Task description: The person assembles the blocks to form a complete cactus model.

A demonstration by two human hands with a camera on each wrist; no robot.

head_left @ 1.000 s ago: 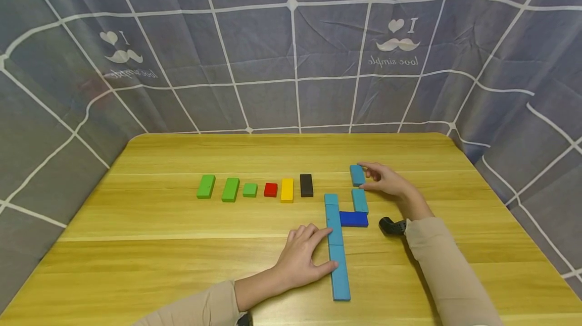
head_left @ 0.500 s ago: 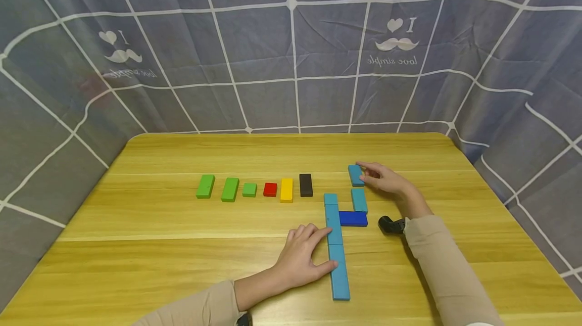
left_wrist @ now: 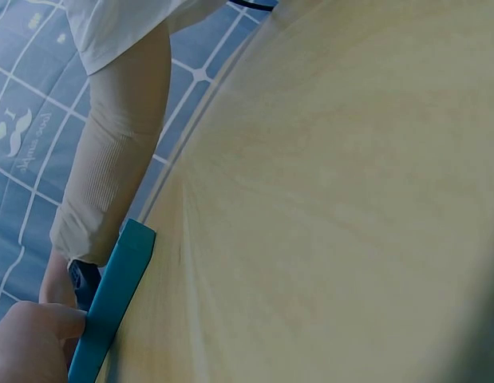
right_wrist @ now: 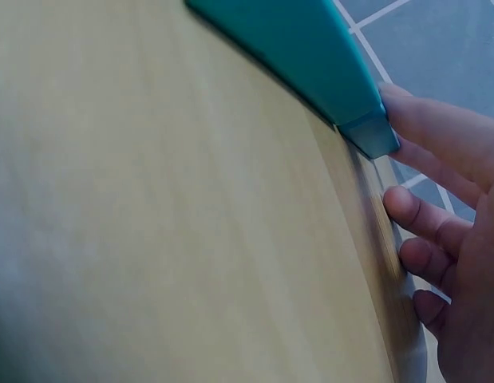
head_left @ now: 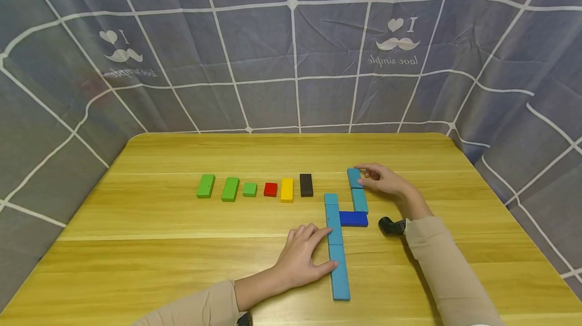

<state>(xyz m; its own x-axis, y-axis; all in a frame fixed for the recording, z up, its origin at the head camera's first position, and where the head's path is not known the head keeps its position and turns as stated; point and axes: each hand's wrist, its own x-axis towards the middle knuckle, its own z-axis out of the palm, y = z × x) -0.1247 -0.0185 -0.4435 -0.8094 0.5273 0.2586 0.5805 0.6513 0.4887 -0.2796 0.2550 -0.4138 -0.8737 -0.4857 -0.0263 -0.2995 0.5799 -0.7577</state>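
Note:
In the head view, my right hand (head_left: 387, 182) holds a light blue block (head_left: 353, 179) between thumb and forefinger, at its far end and right side. Its near end meets another light blue block (head_left: 359, 200), which stands against a dark blue block (head_left: 353, 219) lying crosswise. That one reaches left to a straight column of light blue blocks (head_left: 339, 278). My left hand (head_left: 297, 259) rests beside this column, thumb and forefinger extended onto its blocks. The left wrist view shows a thumb touching the edge of a teal-looking block (left_wrist: 115, 299); the right wrist view shows fingers at a block's end (right_wrist: 366, 132).
Left of the blue blocks runs a spaced row: a black block (head_left: 306, 185), a yellow block (head_left: 287, 190), a small red block (head_left: 270, 189) and several green blocks (head_left: 230, 189). A grey curtain (head_left: 254, 63) hangs behind the wooden table (head_left: 159, 245).
My right hand has drawn the far light blue block slightly left and nearer, closing the gap to the block in front of it. The left hand stays in place.

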